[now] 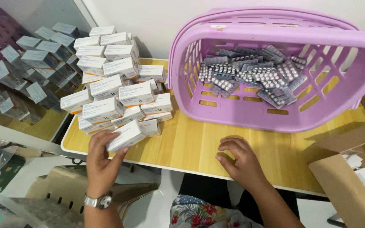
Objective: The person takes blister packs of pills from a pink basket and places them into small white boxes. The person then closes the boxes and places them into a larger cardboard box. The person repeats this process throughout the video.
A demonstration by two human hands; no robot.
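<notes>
My left hand (pixel 100 158) pinches one white box (pixel 126 136) at the near edge of the stack (pixel 110 80), which holds too many boxes for me to count. My right hand (pixel 241 160) rests empty on the table (pixel 191 145), fingers curled, near one pink basket (pixel 275 67) of blister packs (pixel 252 74).

One lilac plastic basket (pixel 250 110), tilted on one wooden desk (pixel 191 147); inside it one heap of silver blister strips (pixel 254 76), too many and too overlapped to count; roughly two dozen small white cartons (pixel 106 86) stacked at the desk's left end; one open cardboard box (pixel 347 181); two hands, left (pixel 101 158) and right (pixel 241 159); one wristwatch (pixel 99 201)
</notes>
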